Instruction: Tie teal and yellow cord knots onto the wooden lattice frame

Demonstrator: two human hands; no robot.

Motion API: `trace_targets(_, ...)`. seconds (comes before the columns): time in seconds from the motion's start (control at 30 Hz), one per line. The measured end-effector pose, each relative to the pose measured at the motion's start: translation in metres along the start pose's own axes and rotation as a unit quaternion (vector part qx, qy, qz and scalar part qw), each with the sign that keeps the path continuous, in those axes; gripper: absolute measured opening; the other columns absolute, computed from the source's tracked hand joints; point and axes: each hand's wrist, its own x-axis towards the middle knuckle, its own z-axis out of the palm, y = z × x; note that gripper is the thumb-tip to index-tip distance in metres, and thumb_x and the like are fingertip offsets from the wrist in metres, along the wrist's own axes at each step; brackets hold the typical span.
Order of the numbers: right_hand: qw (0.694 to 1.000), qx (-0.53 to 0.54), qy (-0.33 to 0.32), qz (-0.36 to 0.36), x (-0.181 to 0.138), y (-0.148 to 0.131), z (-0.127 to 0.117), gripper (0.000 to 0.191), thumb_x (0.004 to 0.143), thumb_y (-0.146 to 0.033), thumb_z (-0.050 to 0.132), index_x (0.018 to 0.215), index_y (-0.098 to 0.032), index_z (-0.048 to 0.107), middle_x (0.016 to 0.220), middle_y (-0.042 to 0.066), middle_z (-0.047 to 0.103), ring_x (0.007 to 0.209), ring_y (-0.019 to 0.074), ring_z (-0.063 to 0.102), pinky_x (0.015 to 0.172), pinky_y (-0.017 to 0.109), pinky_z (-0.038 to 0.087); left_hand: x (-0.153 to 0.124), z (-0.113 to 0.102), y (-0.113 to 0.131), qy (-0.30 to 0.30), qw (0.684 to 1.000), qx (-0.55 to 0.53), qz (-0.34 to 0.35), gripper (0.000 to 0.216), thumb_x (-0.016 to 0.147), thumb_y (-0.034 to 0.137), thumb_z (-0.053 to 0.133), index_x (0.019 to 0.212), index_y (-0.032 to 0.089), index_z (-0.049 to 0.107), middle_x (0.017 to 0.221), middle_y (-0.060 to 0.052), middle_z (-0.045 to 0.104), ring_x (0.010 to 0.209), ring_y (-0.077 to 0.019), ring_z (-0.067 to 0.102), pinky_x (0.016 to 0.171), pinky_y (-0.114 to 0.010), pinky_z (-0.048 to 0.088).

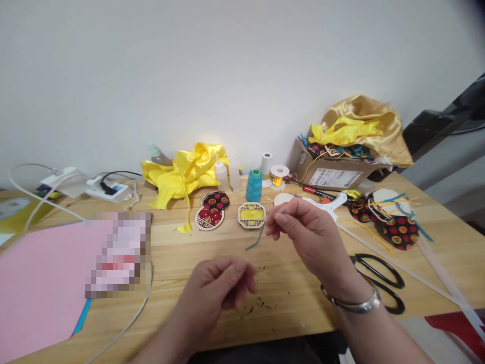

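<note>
My right hand is raised over the wooden table, fingers pinched on a short teal thread that hangs down to the left. My left hand is lower and nearer, fingers curled together; whatever it pinches is too small to make out. Just beyond the thread lie a round wooden frame with a yellow centre and two red-patterned fabric rounds. A teal thread spool stands behind them.
Black scissors lie at the right. Crumpled yellow satin, glue bottles, a cardboard box of scraps and gold cloth sit at the back. Pink paper and a power strip with cables are at the left.
</note>
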Motion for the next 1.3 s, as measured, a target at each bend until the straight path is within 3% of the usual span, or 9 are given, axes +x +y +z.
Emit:
trace_targets(0.07, 0.999, -0.037, -0.018, 0.012, -0.008, -0.002, 0.003, 0.01, 0.082, -0.019, 0.053, 0.073, -0.016, 0.054, 0.072, 0.001, 0.062, 0.061, 0.01, 0.057, 0.057, 0.024, 0.046, 0.002, 0.005, -0.003, -0.108, 0.982, -0.133, -0.081, 0.033, 0.081, 0.04, 0.053, 0.08, 0.012, 0.07, 0.075, -0.011, 0.071, 0.057, -0.015, 0.061, 0.046, -0.021, 0.036)
trace_targets(0.13, 0.993, -0.098, -0.06, 0.027, -0.019, -0.005, 0.005, 0.01, 0.083, -0.018, 0.052, 0.073, -0.017, 0.054, 0.075, 0.0, 0.062, 0.065, 0.0098, 0.056, 0.06, 0.023, 0.045, 0.004, 0.01, -0.006, -0.149, 0.954, -0.231, -0.118, 0.04, 0.083, 0.042, 0.048, 0.088, 0.009, 0.07, 0.085, -0.016, 0.071, 0.076, -0.0232, 0.066, 0.058, -0.027, 0.045)
trace_targets(0.23, 0.964, -0.206, -0.164, 0.046, -0.037, -0.011, 0.006, 0.012, 0.084, -0.014, 0.049, 0.074, -0.019, 0.055, 0.078, -0.001, 0.062, 0.072, 0.0099, 0.056, 0.067, 0.022, 0.043, 0.007, 0.013, -0.009, -0.154, 0.934, -0.304, -0.11, 0.034, 0.084, 0.036, 0.049, 0.082, 0.009, 0.071, 0.079, -0.013, 0.071, 0.076, -0.022, 0.066, 0.068, -0.032, 0.048)
trace_targets(0.4, 0.888, -0.334, -0.294, 0.117, -0.057, -0.013, 0.007, 0.011, 0.08, -0.014, 0.051, 0.078, -0.018, 0.06, 0.083, 0.001, 0.065, 0.078, 0.0126, 0.056, 0.068, 0.022, 0.041, 0.01, 0.014, -0.012, -0.094, 0.951, -0.282, -0.088, 0.014, 0.078, 0.019, 0.061, 0.075, 0.008, 0.071, 0.071, -0.009, 0.071, 0.065, -0.015, 0.064, 0.062, -0.024, 0.048)
trace_targets(0.53, 0.855, -0.358, -0.319, 0.199, -0.066, -0.004, 0.004, 0.01, 0.075, -0.015, 0.054, 0.076, -0.019, 0.063, 0.077, 0.0, 0.067, 0.072, 0.0121, 0.057, 0.061, 0.019, 0.039, 0.013, 0.012, -0.011, -0.056, 0.953, -0.279, -0.102, 0.016, 0.079, 0.021, 0.06, 0.073, 0.009, 0.069, 0.077, -0.012, 0.072, 0.073, -0.0195, 0.067, 0.075, -0.032, 0.05)
trace_targets(0.7, 0.841, -0.315, -0.34, 0.278, -0.076, 0.011, -0.003, 0.012, 0.074, -0.021, 0.057, 0.079, -0.021, 0.068, 0.076, -0.001, 0.068, 0.069, 0.0111, 0.058, 0.057, 0.017, 0.037, 0.014, 0.01, -0.005, -0.005, 0.949, -0.302, -0.089, 0.008, 0.078, 0.017, 0.062, 0.072, 0.012, 0.064, 0.07, -0.007, 0.068, 0.067, -0.0171, 0.065, 0.069, -0.034, 0.052)
trace_targets(0.97, 0.841, -0.306, -0.342, 0.286, -0.09, 0.025, -0.006, 0.021, 0.07, -0.009, 0.054, 0.074, -0.022, 0.069, 0.072, -0.004, 0.065, 0.067, 0.0097, 0.054, 0.059, 0.016, 0.037, 0.018, 0.01, -0.004, 0.008, 0.952, -0.302, -0.054, 0.005, 0.076, 0.017, 0.064, 0.075, 0.012, 0.063, 0.06, 0.001, 0.055, 0.051, -0.0076, 0.051, 0.053, -0.023, 0.046)
trace_targets(1.13, 0.832, -0.318, -0.359, 0.279, -0.088, 0.028, -0.008, 0.023, 0.069, -0.008, 0.054, 0.076, -0.023, 0.071, 0.072, -0.003, 0.065, 0.068, 0.0104, 0.055, 0.059, 0.017, 0.037, 0.018, 0.011, -0.008, 0.014, 0.955, -0.295, -0.039, 0.01, 0.073, 0.019, 0.067, 0.075, 0.01, 0.065, 0.054, 0.004, 0.048, 0.042, -0.0017, 0.031, 0.041, -0.016, 0.027)
trace_targets(1.3, 0.841, -0.297, -0.359, 0.274, -0.087, 0.029, -0.017, 0.017, 0.071, -0.015, 0.059, 0.078, -0.025, 0.071, 0.073, -0.004, 0.067, 0.068, 0.0106, 0.057, 0.058, 0.017, 0.038, 0.018, 0.008, -0.011, 0.033, 0.959, -0.278, -0.043, 0.014, 0.071, 0.022, 0.068, 0.076, 0.009, 0.066, 0.048, 0.007, 0.038, 0.043, -0.0027, 0.026, 0.04, -0.016, 0.019)
